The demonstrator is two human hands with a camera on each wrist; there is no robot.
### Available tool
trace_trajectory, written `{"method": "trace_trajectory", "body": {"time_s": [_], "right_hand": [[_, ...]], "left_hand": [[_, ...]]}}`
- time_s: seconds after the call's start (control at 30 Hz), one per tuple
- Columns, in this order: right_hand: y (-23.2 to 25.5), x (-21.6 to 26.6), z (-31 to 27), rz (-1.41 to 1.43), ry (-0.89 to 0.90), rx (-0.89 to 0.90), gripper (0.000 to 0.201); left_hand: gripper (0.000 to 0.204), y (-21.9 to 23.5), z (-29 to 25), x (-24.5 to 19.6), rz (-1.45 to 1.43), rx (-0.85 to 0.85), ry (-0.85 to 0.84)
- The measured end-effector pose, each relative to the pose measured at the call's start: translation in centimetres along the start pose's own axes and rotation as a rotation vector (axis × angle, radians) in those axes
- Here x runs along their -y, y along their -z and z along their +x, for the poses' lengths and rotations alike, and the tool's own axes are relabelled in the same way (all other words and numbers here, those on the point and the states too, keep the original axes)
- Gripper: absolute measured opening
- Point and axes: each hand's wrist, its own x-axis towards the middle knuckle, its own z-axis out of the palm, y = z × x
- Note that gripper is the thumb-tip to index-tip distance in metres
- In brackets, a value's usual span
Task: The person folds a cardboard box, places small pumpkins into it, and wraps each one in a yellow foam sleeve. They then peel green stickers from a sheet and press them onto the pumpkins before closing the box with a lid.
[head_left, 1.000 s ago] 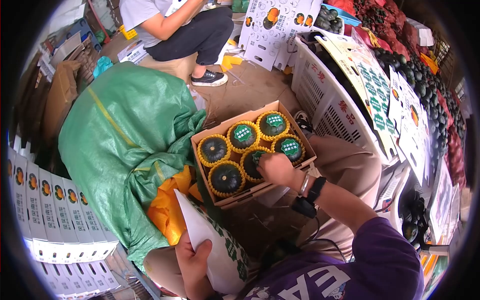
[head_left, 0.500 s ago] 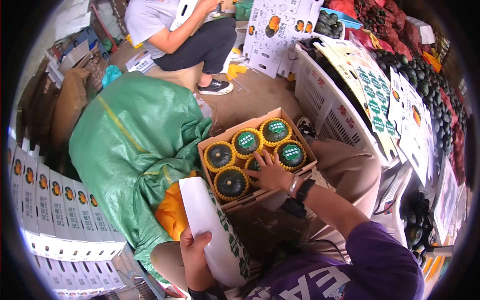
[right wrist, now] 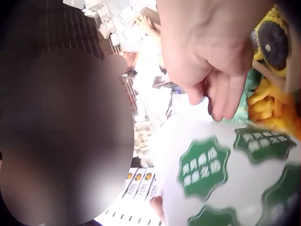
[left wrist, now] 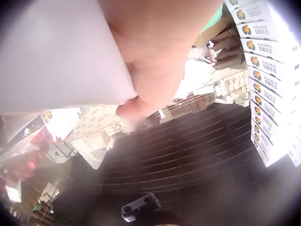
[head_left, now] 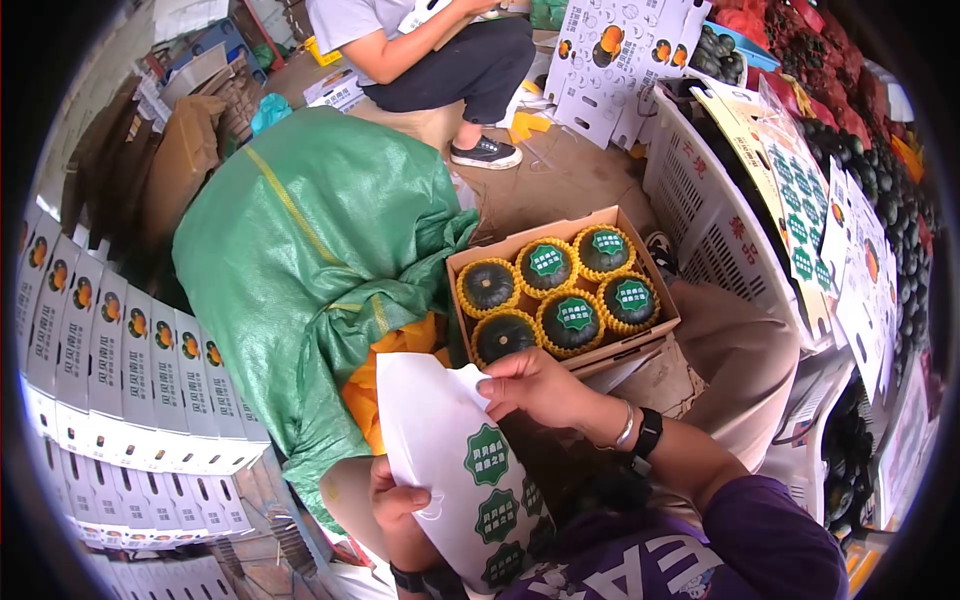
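My left hand point(head_left: 398, 505) holds a white sheet of green star-edged stickers point(head_left: 440, 440), its thumb over the face. At the sheet's upper right corner my right hand point(head_left: 545, 392) pinches the edge between thumb and fingers; the right wrist view shows those fingers point(right wrist: 225, 94) at the white edge. Just beyond stands an open cardboard box point(head_left: 632, 344) of dark green pumpkins point(head_left: 490, 286) in yellow foam nets. Several carry a green sticker point(head_left: 576, 313); two on the left side are bare. The sheet point(left wrist: 56, 61) hides part of my left hand in the left wrist view.
A green woven sack point(head_left: 310, 200) with orange netting point(head_left: 362, 400) lies left of the box. Printed cartons point(head_left: 120, 350) line the left side. At right is a white crate point(head_left: 700, 190) with more sticker sheets point(head_left: 800, 200). Another person point(head_left: 400, 60) squats ahead.
My right hand pressed at the front middle pumpkin, whose sticker now shows fully, then came back to the sheet's corner. My left hand has turned the sheet's sticker side into view.
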Motion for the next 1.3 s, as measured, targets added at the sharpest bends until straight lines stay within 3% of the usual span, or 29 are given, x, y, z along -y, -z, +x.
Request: {"method": "trace_trajectory", "body": {"time_s": [0.07, 0.1, 0.13, 0.17, 0.23, 0.27, 0.37, 0.4, 0.47, 0.53, 0.57, 0.6, 0.63, 0.67, 0.73, 0.77, 0.87, 0.93, 1.0, 1.07, 1.13, 1.2, 1.27, 1.3], "right_hand": [[2.5, -0.5, 1.7, 0.022, -0.041, -0.16, 0.02], [4.5, -0.6, 3.6, -0.089, 0.03, -0.318, 0.016], [7.5, -1.2, 6.0, -0.43, 0.17, -0.423, 0.014], [8.5, -0.5, 7.5, -0.995, 0.445, -0.619, 0.009], [11.1, 0.1, 11.4, -1.51, 0.732, -0.66, 0.005], [12.0, -0.2, 13.0, -1.51, 0.734, -0.658, 0.005], [12.9, -1.5, 17.0, -1.934, 0.428, -0.484, 0.013], [13.3, -2.7, 17.4, -1.937, 0.428, -0.478, 0.013], [14.5, -5.2, 17.8, -1.951, 0.694, -0.299, 0.012], [15.3, -5.6, 17.8, -1.965, 0.739, -0.194, 0.012], [14.3, -4.5, 17.3, -1.88, 0.436, -0.281, 0.015], [13.4, -3.2, 16.8, -1.773, 0.143, -0.367, 0.018], [12.7, -1.8, 17.0, -1.622, -0.094, -0.34, 0.03], [12.8, -3.0, 17.2, -1.619, -0.099, -0.346, 0.03], [13.3, -6.0, 17.3, -1.861, 0.259, -0.49, 0.064], [13.8, -5.9, 17.7, -1.85, 0.064, -0.376, 0.078], [13.2, -4.7, 16.7, -2.016, 0.024, -0.26, 0.072], [11.6, -3.2, 14.8, -2.043, 0.045, -0.221, 0.063], [8.3, -0.9, 12.0, -2.076, -0.38, -0.008, 0.043], [4.6, -0.8, 7.6, -1.708, 0.093, -0.073, 0.041], [0.3, -0.7, 3.3, -1.063, 0.504, 0.056, 0.051], [-4.2, 0.6, -0.5, -0.848, 0.31, 0.185, 0.055], [-5.6, 0.5, -1.4, -0.838, 0.281, 0.142, 0.047], [-5.8, 0.5, -1.5, -0.816, 0.228, 0.046, 0.043]], "left_hand": [[0.042, -1.0, 0.3, -0.8, 0.09, -0.091, -0.005], [0.039, -0.8, 0.7, -1.5, 0.171, -0.133, -0.014], [0.036, -0.9, 1.1, -2.1, 0.254, -0.175, -0.026], [0.044, -3.4, 1.3, -1.8, 0.255, -0.372, -0.138], [0.044, -3.1, 1.5, -2.0, 0.237, -0.38, -0.142], [0.044, -2.7, 1.6, -2.1, 0.223, -0.389, -0.142], [0.038, -2.4, 2.0, -2.6, 0.398, -0.358, -0.149], [0.036, -2.4, 2.2, -2.9, 0.507, -0.335, -0.134], [0.033, -1.9, 2.6, -3.0, 0.542, -0.362, -0.165], [0.032, -0.6, 2.6, -3.1, 0.744, -0.288, -0.212], [0.031, -0.2, 2.6, -2.9, 0.808, -0.267, -0.227], [0.03, -0.3, 2.6, -2.2, 0.659, -0.336, -0.179], [0.03, -0.2, 2.8, -2.3, 0.587, -0.364, -0.15], [0.03, -0.2, 2.9, -2.4, 0.514, -0.393, -0.123], [0.028, 0.1, 3.1, -3.4, 0.844, -0.253, -0.162], [0.028, 0.2, 3.1, -3.6, 0.954, -0.204, -0.177], [0.029, 0.0, 3.1, -3.4, 0.804, -0.214, -0.174], [0.023, 0.7, 2.9, -2.9, 0.406, -0.183, 0.02], [0.025, 1.3, 2.9, -2.2, 0.307, -0.162, 0.034], [0.026, 1.6, 2.9, -1.7, 0.208, -0.154, 0.056], [0.029, 1.5, 2.8, -1.5, 0.163, -0.094, 0.062], [0.033, 1.6, 2.5, -1.3, 0.117, -0.049, 0.074], [0.035, 2.4, 2.6, -0.3, 0.048, 0.116, -0.014], [0.037, 2.1, 2.7, -0.5, 0.199, 0.236, -0.062]]}}
